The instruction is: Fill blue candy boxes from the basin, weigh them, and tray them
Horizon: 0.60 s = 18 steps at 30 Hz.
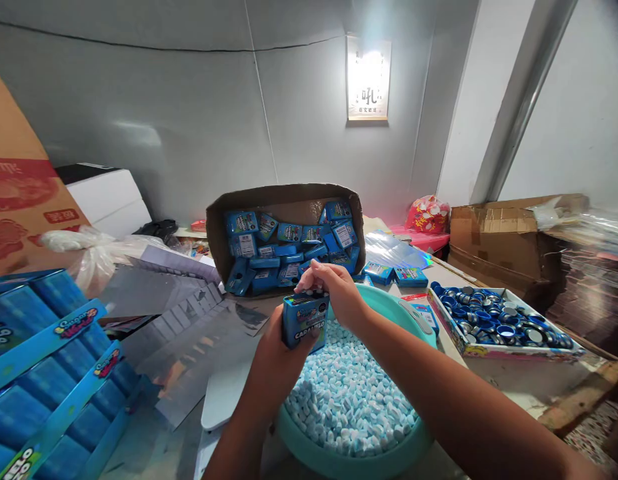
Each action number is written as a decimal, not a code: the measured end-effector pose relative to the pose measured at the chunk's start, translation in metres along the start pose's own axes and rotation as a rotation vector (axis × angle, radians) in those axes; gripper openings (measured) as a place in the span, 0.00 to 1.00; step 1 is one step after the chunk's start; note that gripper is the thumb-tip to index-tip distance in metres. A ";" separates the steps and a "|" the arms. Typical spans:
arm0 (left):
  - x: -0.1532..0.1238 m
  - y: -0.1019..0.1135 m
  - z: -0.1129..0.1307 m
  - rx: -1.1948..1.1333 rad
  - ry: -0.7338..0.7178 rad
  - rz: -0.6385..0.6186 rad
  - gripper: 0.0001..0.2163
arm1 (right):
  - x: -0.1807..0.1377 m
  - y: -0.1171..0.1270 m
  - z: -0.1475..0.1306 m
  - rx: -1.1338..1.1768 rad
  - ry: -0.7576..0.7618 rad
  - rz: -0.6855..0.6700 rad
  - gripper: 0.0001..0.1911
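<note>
A small blue candy box (303, 321) with "CARAMELO" on its front is held upright in my left hand (273, 360), fingers wrapped round its sides. Over the box's top edge, my right hand (333, 293) is cupped with its fingers drawn together. Small pale bits, which look like candies, show under those fingers; the box's opening is mostly hidden. Just below both hands, a turquoise basin (309, 453) holds many light blue and white candies (353, 393).
Behind the basin, a cardboard carton (283, 207) lies tipped, full of blue boxes. To the right, a tray (509, 350) holds blue and silver caps. Stacked display packs (53, 373) stand at left, near plastic sheets (189, 353) and a white flat device (229, 387).
</note>
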<state>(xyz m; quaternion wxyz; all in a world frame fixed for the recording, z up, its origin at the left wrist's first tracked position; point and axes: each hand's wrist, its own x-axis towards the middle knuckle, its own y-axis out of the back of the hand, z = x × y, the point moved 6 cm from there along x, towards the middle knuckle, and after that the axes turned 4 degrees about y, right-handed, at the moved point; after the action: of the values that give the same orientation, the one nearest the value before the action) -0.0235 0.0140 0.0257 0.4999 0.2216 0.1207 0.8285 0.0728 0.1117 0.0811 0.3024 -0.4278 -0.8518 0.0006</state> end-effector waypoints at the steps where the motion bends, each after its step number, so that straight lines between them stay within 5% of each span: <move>1: 0.000 0.000 0.000 0.005 -0.001 -0.005 0.18 | 0.000 -0.001 -0.001 -0.022 0.009 -0.015 0.26; 18: -0.001 0.001 0.000 0.055 0.064 -0.002 0.19 | -0.008 -0.008 -0.014 -0.107 0.128 -0.143 0.22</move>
<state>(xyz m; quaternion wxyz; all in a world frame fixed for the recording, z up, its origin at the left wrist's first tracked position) -0.0237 0.0125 0.0259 0.4902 0.2085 0.1595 0.8311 0.0780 0.0971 0.0903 0.3321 -0.3807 -0.8579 -0.0935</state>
